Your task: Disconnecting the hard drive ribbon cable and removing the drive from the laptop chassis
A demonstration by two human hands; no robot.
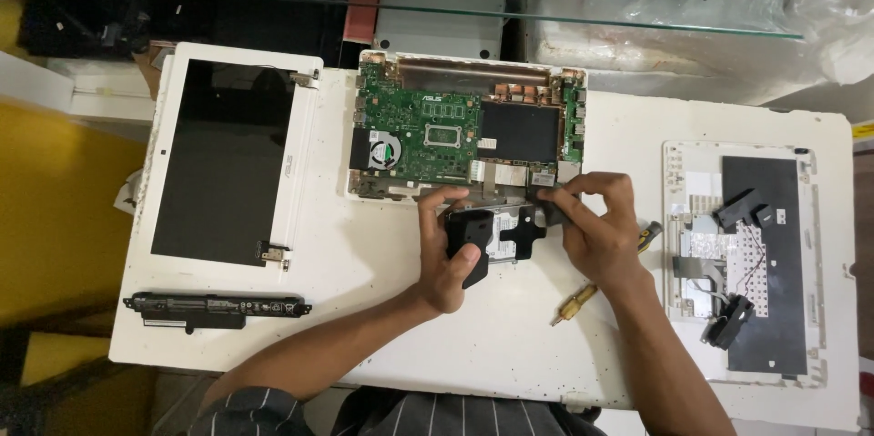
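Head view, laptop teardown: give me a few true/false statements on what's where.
1. Both hands hold the hard drive in its black bracket. True: left hand, right hand.
2. The detached screen panel lies right of the motherboard. False: it lies left of the motherboard.
3. The long black battery sits near the table's front left edge. True.
4. The yellow-handled screwdriver is in the right hand. False: it lies on the table.
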